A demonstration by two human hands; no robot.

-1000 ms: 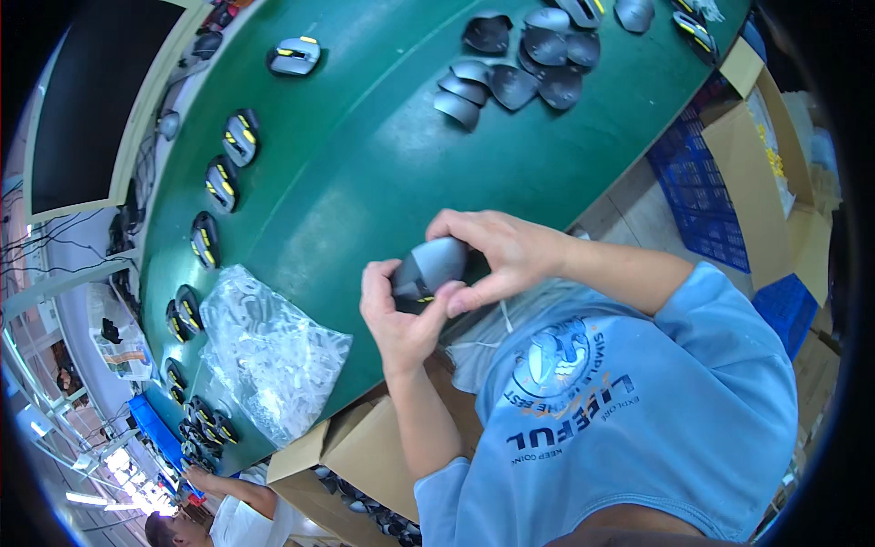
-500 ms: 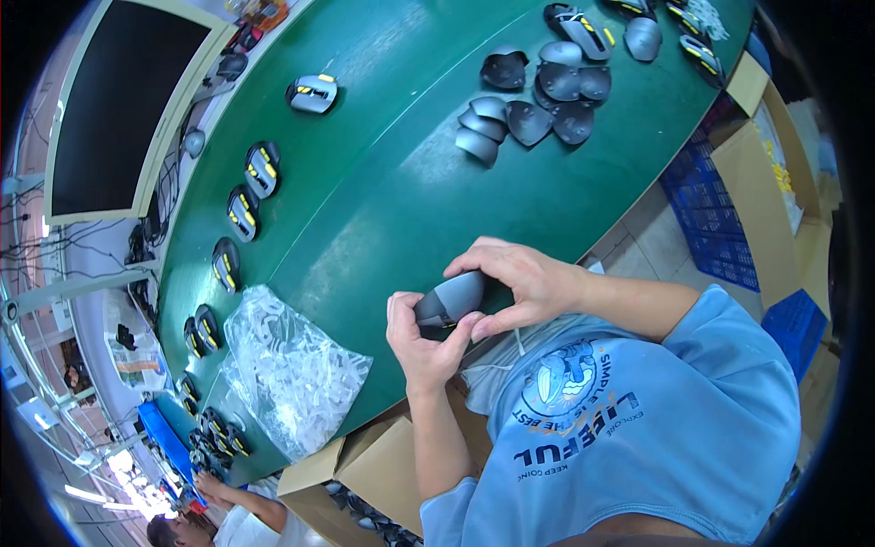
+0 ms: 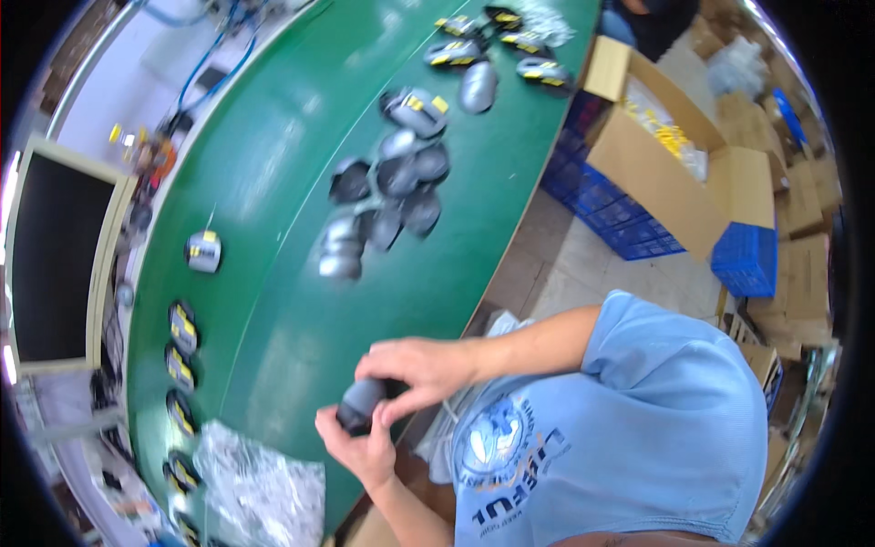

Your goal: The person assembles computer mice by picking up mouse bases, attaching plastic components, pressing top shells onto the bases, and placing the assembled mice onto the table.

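Both my hands hold a grey and black computer mouse above the near edge of the green table. My left hand grips its lower end, and my right hand wraps the other end, thumb against its side. The fingers hide parts of the mouse. Beyond the hands lies a cluster of loose grey curved mouse shells, some overlapping.
Partly built mice with yellow pieces line the table's left side; more lie at the far end. A clear bag of pale parts is at lower left, a monitor beyond. Right stand a cardboard box and blue crates.
The view has swung to the right, so the table's contents appear shifted left and down. Both hands still hold the mouse, which now looks more end-on.
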